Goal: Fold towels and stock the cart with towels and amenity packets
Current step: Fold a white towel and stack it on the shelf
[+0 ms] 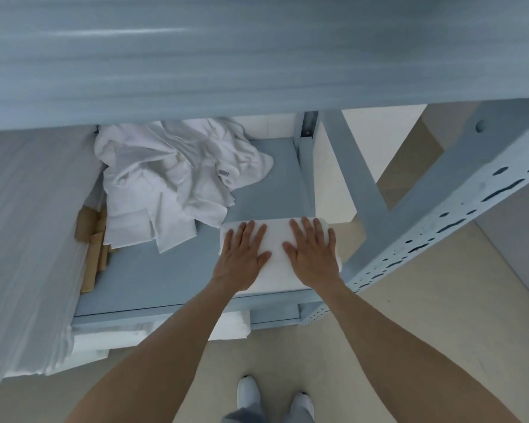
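**Pressing the folded towel flat**

Your left hand (242, 251) and right hand (312, 251) lie flat, fingers straight, grasping nothing, pressing the folded towel (275, 236) at the grey shelf's (165, 279) 5 o'clock corner. You seem to be finishing a fold. Next, probably reach to 11 o'clock for the crumpled towels (171, 172) and pull one free.

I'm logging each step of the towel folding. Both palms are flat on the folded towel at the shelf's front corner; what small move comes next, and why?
Probably lift the left hand and reach for the crumpled towel pile behind. The folded towel already lies flat and square under both the left and the right hand, while the pile is still unfolded.
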